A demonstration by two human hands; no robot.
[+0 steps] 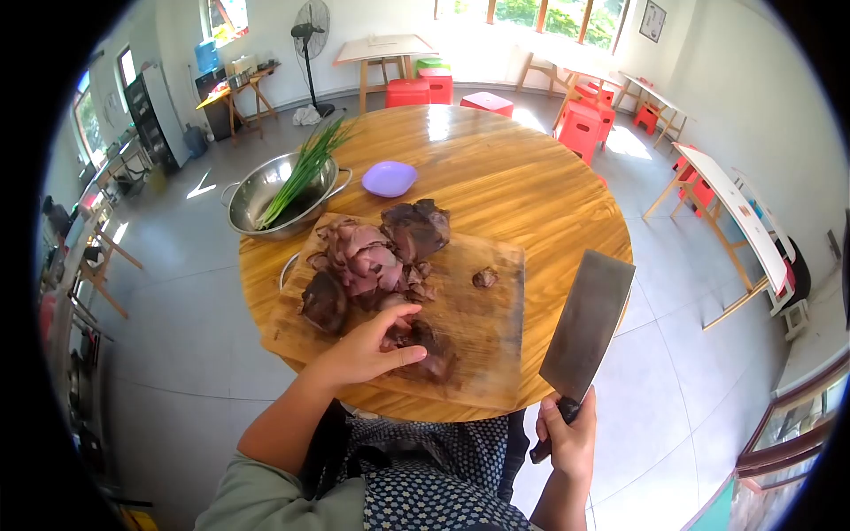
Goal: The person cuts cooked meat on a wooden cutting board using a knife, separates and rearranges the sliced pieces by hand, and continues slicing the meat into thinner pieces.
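Observation:
My left hand (367, 345) is curled over a dark brown piece of cooked meat (432, 354), which looks like liver, near the front of the wooden cutting board (491, 323). Its thumb and fingers rest against the piece, and some fingertips are hidden. Off the table's right front edge, my right hand (567, 434) grips the black handle of a cleaver (589, 323), the broad blade pointing up and away from me. Behind my left hand lies a heap of sliced meat (361, 257), flanked by larger dark chunks (416, 230). A small scrap (484, 278) sits apart on the board.
A steel basin (279, 196) holding green scallions (305, 168) stands at the table's back left. Beside it is a purple dish (390, 179). The round wooden table (531, 186) carries everything. Red stools (580, 128), side tables and a standing fan (308, 53) are farther off.

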